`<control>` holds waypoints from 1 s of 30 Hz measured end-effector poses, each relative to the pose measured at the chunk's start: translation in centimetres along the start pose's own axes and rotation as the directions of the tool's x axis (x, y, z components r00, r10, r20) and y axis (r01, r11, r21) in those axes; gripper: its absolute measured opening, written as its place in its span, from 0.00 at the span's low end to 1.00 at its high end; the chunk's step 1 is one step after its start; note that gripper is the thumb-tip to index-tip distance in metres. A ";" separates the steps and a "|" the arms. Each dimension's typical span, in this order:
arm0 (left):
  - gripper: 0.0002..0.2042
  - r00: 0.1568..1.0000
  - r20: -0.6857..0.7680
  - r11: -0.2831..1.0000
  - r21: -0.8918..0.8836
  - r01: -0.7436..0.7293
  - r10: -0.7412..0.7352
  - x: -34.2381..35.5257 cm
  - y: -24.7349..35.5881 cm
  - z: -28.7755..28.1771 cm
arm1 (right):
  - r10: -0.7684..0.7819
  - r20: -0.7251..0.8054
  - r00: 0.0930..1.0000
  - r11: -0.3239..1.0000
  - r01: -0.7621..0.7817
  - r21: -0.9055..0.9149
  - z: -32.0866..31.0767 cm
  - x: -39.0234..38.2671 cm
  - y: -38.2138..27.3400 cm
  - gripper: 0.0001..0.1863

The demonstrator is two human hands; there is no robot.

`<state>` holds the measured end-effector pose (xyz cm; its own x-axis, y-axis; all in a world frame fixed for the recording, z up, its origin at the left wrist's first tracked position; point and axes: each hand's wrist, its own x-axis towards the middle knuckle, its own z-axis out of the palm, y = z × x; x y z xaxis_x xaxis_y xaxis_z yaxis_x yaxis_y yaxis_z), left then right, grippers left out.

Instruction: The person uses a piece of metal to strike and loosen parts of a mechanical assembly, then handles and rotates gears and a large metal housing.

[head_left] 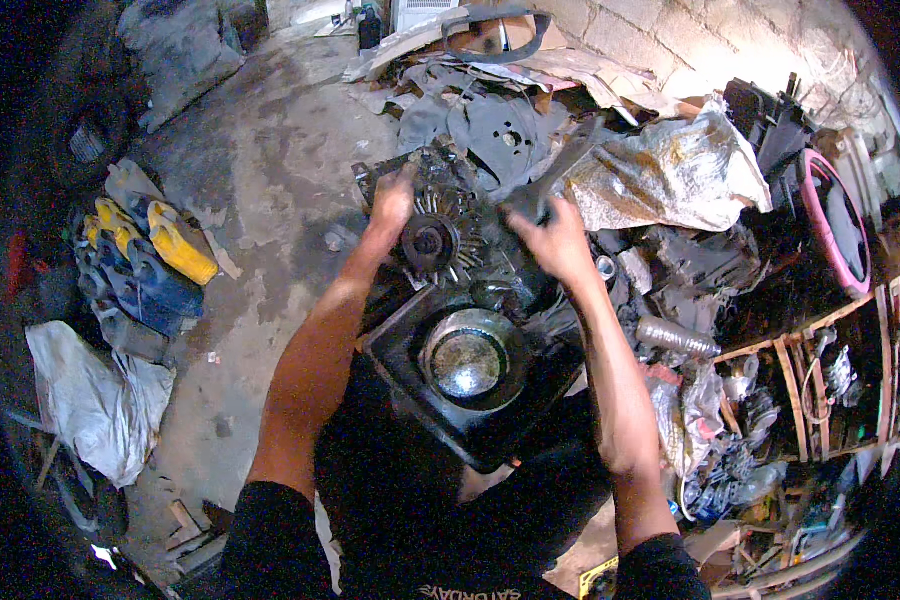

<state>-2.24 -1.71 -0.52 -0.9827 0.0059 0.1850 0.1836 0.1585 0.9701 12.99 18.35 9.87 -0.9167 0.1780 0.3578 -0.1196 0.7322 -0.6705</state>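
Note:
My left hand [392, 207] is closed on the upper left edge of a greasy dark metal engine part. Beside it, in the middle of that part, sits a round wheel [432, 243] ringed with fins. In my right hand [558, 240] is a dark, flat, blade-like tool [570, 160], blurred, slanting up to the right; its exact kind cannot be made out. Below the finned wheel, a black square tray [480, 450] lies before my knees. On it rests a round metal pan [470, 362] with a shiny bottom.
Beyond my hands lie a dark disc with holes [510, 135] and a dirty whitish sack [670, 175]. At right are a pink-rimmed oval [835, 222], a plastic bottle [675, 336] and a wooden rack [800, 390]. Left: yellow-and-blue bundles [175, 243] and a white bag [100, 400].

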 end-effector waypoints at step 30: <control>0.34 0.932 0.306 0.856 -0.413 0.313 -0.194 -2.9 -1.0 -2.0 | 0.389 0.220 0.895 0.746 -0.446 0.494 1.1 -3.1 -1.2 0.25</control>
<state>0.51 -3.83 -1.76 -0.9590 0.2764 -0.0632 -0.1406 -0.2700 0.9526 15.58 16.20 8.88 -0.9506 0.2989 -0.0836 0.1310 0.1422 -0.9811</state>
